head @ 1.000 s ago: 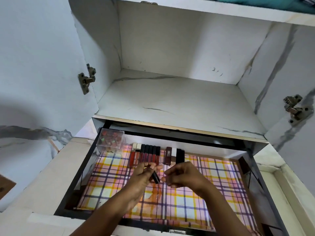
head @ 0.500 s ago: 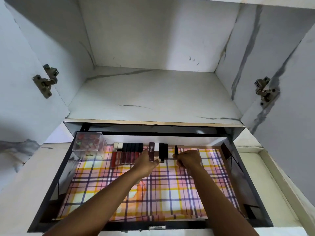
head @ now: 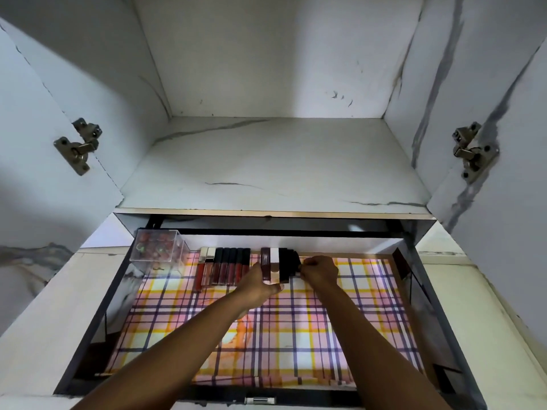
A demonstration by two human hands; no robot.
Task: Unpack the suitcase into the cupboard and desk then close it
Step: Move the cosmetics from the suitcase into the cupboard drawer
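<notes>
The open drawer point(head: 413, 294) has a plaid liner point(head: 296, 335). Along its back edge lie a row of lip-colour tubes point(head: 225, 266), then a maroon case point(head: 265, 263), a white case point(head: 274, 261) and black cases point(head: 285, 263). My left hand point(head: 259, 287) presses against the maroon case's left side, with its thumb at the near ends of the cases. My right hand point(head: 319, 272), fingers curled, pinches a small black cosmetic stick point(head: 297, 263) against the right side of the black cases; most of the stick is hidden.
A clear plastic box point(head: 158, 250) of small items stands in the drawer's back left corner. Above the drawer is a bare marble-pattern cupboard shelf point(head: 275, 164) between two open doors with metal hinges point(head: 78, 145). Bare liner fills the near and right parts of the drawer.
Both hands have moved from mid-drawer to the back row. The black stick held between them now lies against the black cases, and the left hand has come to rest on the cases.
</notes>
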